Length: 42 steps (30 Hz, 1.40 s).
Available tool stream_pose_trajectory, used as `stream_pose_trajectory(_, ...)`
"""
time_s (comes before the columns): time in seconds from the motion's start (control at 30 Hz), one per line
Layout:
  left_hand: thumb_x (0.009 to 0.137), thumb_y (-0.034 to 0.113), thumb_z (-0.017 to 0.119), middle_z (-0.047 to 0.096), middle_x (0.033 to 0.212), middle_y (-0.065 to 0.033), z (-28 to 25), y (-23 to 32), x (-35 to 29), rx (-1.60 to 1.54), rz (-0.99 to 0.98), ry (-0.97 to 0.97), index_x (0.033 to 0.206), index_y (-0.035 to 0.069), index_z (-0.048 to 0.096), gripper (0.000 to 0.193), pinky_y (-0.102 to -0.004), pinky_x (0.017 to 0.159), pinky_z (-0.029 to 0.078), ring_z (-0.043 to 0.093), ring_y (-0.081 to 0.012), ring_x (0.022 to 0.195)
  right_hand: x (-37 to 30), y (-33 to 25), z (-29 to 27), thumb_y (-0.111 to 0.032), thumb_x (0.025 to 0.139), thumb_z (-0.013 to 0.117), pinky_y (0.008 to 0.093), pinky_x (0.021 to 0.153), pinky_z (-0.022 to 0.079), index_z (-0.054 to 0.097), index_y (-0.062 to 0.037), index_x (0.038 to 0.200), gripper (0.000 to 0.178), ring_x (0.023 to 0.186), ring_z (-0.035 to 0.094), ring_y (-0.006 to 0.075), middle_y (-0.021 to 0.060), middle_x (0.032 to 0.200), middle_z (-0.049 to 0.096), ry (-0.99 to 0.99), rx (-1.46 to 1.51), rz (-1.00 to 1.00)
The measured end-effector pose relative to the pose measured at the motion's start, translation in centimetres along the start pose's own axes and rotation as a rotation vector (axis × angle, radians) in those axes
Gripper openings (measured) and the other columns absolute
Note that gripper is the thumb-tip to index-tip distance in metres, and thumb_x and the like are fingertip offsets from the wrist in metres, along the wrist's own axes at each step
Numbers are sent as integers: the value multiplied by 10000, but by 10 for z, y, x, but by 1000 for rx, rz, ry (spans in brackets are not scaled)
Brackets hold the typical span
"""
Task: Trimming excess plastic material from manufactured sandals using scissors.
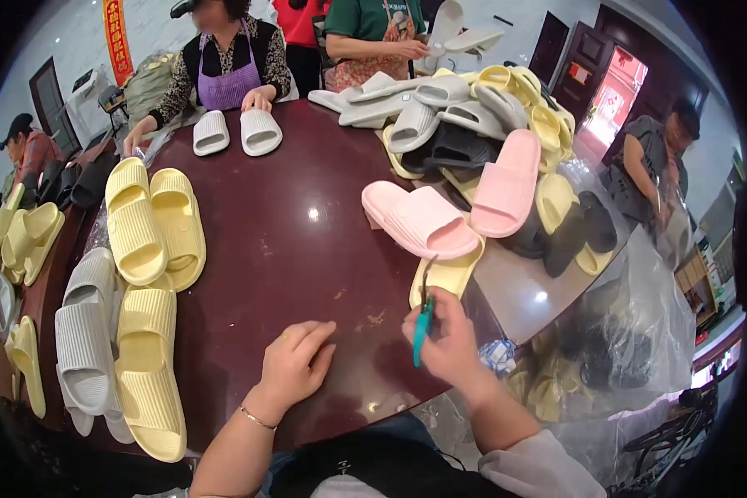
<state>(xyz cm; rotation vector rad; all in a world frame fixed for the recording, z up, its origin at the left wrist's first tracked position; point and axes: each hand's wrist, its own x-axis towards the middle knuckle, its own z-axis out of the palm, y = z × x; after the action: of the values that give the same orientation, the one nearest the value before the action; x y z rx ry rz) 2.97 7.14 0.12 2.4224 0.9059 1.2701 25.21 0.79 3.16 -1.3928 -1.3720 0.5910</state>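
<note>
My right hand (445, 339) is closed round teal-handled snips (423, 328), whose thin, dark, curved tip points away from me. Just beyond the tip, a pink ribbed slipper (427, 222) lies partly over a yellow slipper (450, 278). A second pink slipper (506, 187) leans on the pile at the right. My left hand (297, 365) rests near the table's front edge, loosely bent, thumb apart from the fingers, with nothing in it. Left of it lie grey slippers (87, 349) and yellow slippers (151, 365), some stacked on others.
A heap of grey, yellow and black slippers (465, 108) covers the far right of the dark red table (257, 249). Across it, a person in a purple apron (228, 79) touches a light grey slipper (261, 133). Clear plastic bags (631, 332) hang at the right edge.
</note>
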Motion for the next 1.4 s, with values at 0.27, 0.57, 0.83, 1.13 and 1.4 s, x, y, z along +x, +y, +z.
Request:
stream_pose_trajectory(0.27,713,22,674,623,930,-109,-2,-6,-7,-10,1,-35,904,44,636,196,-324,693,515,617,-273,818,25,47,-24,-48,840,624,266,738,495,376,-13,1206,444,858,584,153,107,978,575,446,88,13)
stream_pose_trajectory(0.57,728,40,671,636,878,-73,-3,-7,-15,1,46,-89,891,65,642,167,-320,671,522,627,-249,792,94,79,-34,-46,814,645,271,602,509,430,-18,1144,395,750,589,155,97,974,562,676,356,231)
stream_pose_trajectory(0.83,740,90,652,616,859,-50,-10,-10,-24,6,158,-93,906,75,625,168,-315,643,509,621,-215,773,112,73,-50,-125,823,671,239,519,465,455,14,1086,368,603,567,133,74,804,583,626,347,112)
stream_pose_trajectory(1.13,731,100,622,553,795,-43,-8,-6,-30,-8,214,-160,944,59,588,220,-325,650,488,594,-206,751,125,107,-50,-170,796,716,254,439,436,457,-17,1084,416,558,562,140,71,775,577,690,96,176)
stream_pose_trajectory(1.4,757,111,601,537,774,-51,-5,-5,-34,-24,212,-161,954,58,584,204,-337,635,478,582,-217,739,142,124,-53,-165,773,732,287,480,481,510,2,955,332,565,579,168,83,811,594,705,117,204)
